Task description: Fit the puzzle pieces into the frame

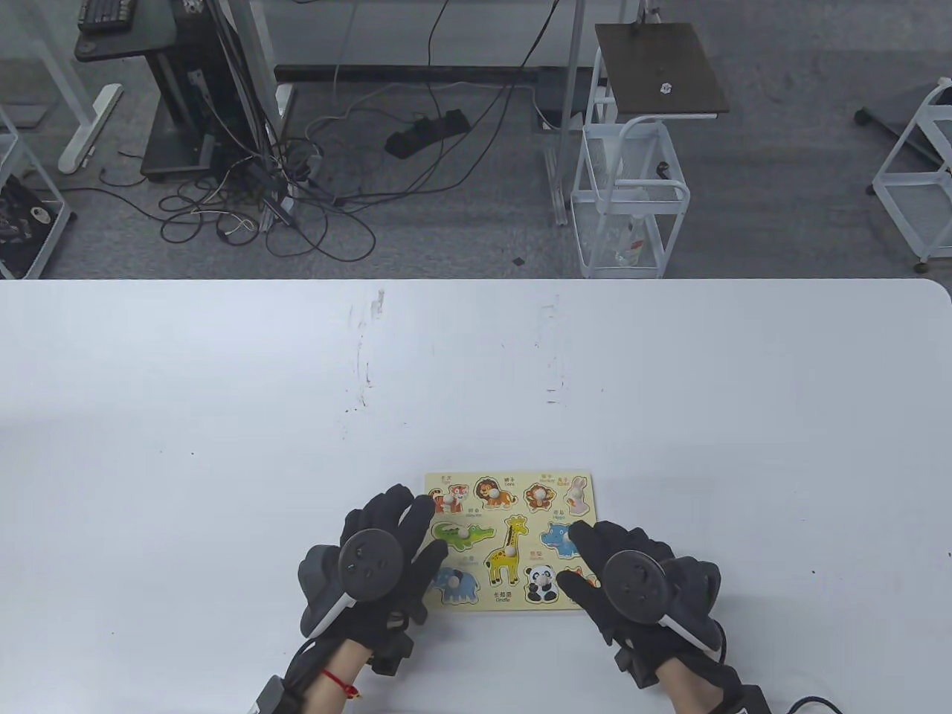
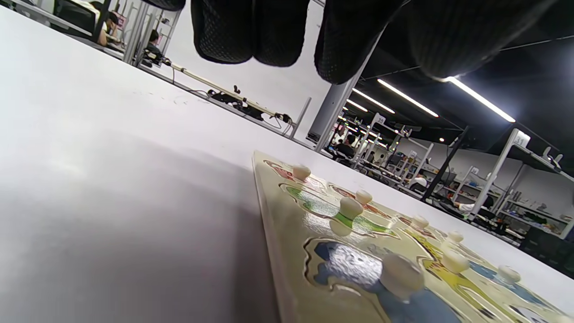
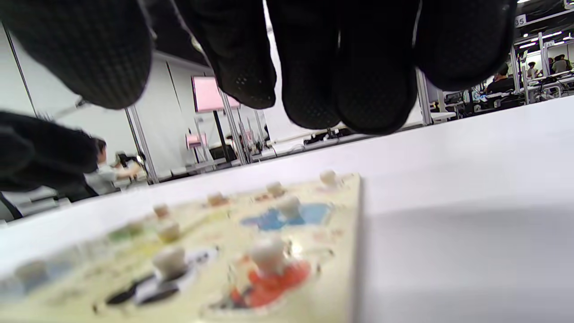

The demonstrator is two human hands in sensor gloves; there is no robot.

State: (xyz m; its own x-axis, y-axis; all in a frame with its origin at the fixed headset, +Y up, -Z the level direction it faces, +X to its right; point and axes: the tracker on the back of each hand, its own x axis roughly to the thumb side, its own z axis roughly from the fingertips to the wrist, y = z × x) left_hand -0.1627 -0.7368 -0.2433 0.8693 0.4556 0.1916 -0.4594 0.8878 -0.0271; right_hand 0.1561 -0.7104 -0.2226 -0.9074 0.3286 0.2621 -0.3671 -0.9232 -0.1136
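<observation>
The yellow wooden puzzle frame (image 1: 520, 477) lies flat near the table's front edge, with knobbed animal pieces seated in its slots. My left hand (image 1: 405, 532) hovers over the frame's left edge beside the crocodile (image 1: 462, 532) and elephant (image 1: 455, 587), fingers relaxed and holding nothing. My right hand (image 1: 617, 565) hangs over the lower right corner, covering most of the fox piece (image 3: 273, 278) in the table view. In the wrist views the left fingers (image 2: 345, 49) and right fingers (image 3: 372, 89) float above the frame (image 2: 287, 251) without touching it.
The white table (image 1: 223, 446) spreads wide to the left, right and beyond the frame. Past its far edge stand a white wire cart (image 1: 628, 201) and tangled floor cables (image 1: 297, 201).
</observation>
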